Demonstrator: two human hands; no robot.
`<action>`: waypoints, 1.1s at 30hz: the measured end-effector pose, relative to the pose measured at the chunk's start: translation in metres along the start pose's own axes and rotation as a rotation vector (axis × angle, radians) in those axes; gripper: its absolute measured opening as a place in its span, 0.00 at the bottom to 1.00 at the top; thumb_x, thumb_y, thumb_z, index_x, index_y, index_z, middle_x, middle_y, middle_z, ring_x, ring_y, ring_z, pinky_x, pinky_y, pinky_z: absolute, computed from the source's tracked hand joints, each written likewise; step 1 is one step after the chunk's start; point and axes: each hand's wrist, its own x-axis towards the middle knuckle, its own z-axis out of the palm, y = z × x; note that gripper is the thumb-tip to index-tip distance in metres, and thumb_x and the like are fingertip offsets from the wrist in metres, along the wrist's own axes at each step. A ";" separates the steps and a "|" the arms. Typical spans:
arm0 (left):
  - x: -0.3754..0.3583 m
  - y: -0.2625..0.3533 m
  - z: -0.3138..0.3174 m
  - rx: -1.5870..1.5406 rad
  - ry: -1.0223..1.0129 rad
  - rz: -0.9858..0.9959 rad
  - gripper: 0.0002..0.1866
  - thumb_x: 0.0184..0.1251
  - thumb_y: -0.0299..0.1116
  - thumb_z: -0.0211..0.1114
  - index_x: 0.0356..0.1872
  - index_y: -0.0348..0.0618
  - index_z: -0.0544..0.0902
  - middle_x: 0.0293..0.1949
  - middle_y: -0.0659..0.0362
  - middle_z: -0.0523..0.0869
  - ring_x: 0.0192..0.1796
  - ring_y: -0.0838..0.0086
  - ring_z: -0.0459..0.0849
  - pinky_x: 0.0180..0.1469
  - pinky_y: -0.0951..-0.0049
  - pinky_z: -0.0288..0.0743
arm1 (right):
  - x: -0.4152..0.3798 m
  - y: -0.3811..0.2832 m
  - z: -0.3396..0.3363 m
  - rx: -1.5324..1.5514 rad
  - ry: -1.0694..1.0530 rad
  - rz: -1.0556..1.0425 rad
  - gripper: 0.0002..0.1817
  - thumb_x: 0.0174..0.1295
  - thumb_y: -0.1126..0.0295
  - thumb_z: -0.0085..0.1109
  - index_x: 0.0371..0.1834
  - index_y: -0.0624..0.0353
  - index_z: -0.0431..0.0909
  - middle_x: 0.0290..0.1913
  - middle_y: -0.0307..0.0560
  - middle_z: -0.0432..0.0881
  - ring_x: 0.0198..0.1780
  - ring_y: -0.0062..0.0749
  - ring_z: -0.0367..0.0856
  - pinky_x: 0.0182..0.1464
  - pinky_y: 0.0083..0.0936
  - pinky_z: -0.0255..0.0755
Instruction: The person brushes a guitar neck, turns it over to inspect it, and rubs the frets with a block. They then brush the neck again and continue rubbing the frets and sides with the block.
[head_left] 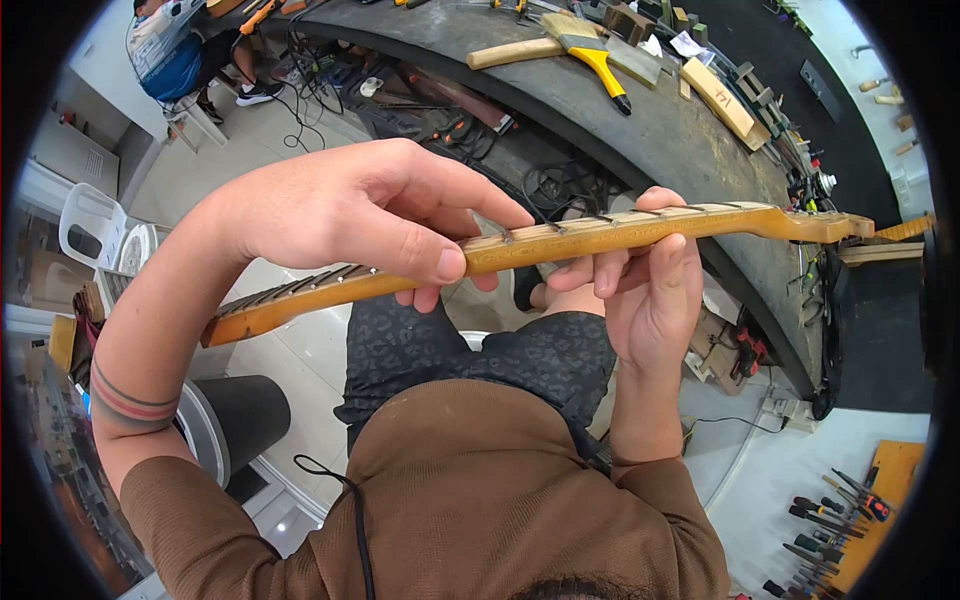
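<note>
A guitar neck (590,237) of amber-coloured wood crosses in front of me above my lap, its headstock (815,226) toward the right. Frets run along its dark fingerboard, and small dots mark the near edge. From above, my left hand (370,215) grips it left of the middle: the thumb presses the near side and the index finger reaches over the fingerboard. My right hand (655,300) supports the neck nearer the headstock, thumb on the near side and fingers around the back. Parts of both hands' fingers are hidden behind the wood.
A curved dark workbench (690,150) stands ahead, bearing a yellow-handled brush (595,65), wood blocks (718,95) and tools. A dark bin (240,420) is at my left. Files and screwdrivers (825,520) hang lower right. Another person (180,55) sits far left.
</note>
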 end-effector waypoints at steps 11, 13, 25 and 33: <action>0.006 0.002 -0.001 0.013 -0.048 0.015 0.47 0.59 0.27 0.67 0.86 0.32 0.74 0.61 0.42 0.93 0.43 0.69 0.94 0.53 0.68 0.91 | -0.002 -0.001 -0.004 -0.006 0.024 -0.025 0.26 0.92 0.48 0.52 0.74 0.58 0.72 0.30 0.52 0.88 0.40 0.60 0.98 0.36 0.33 0.90; 0.007 0.002 -0.002 0.004 -0.064 0.024 0.48 0.57 0.23 0.64 0.87 0.32 0.73 0.62 0.40 0.92 0.43 0.69 0.94 0.54 0.68 0.91 | -0.003 -0.002 -0.005 0.003 0.031 -0.014 0.26 0.92 0.48 0.52 0.74 0.59 0.72 0.30 0.52 0.88 0.40 0.59 0.98 0.37 0.34 0.91; 0.005 0.001 -0.008 0.027 -0.115 0.039 0.53 0.52 0.25 0.65 0.89 0.36 0.71 0.67 0.38 0.91 0.51 0.65 0.96 0.60 0.64 0.93 | 0.000 -0.001 -0.008 0.105 0.053 0.010 0.27 0.93 0.49 0.47 0.77 0.63 0.71 0.32 0.54 0.85 0.43 0.61 0.98 0.50 0.50 0.96; 0.009 -0.015 -0.003 -0.026 -0.118 0.096 0.58 0.48 0.34 0.70 0.91 0.37 0.68 0.71 0.40 0.88 0.53 0.61 0.95 0.62 0.61 0.93 | 0.002 0.006 -0.019 0.190 0.072 0.061 0.27 0.95 0.51 0.43 0.77 0.65 0.72 0.33 0.52 0.84 0.44 0.61 0.98 0.50 0.48 0.97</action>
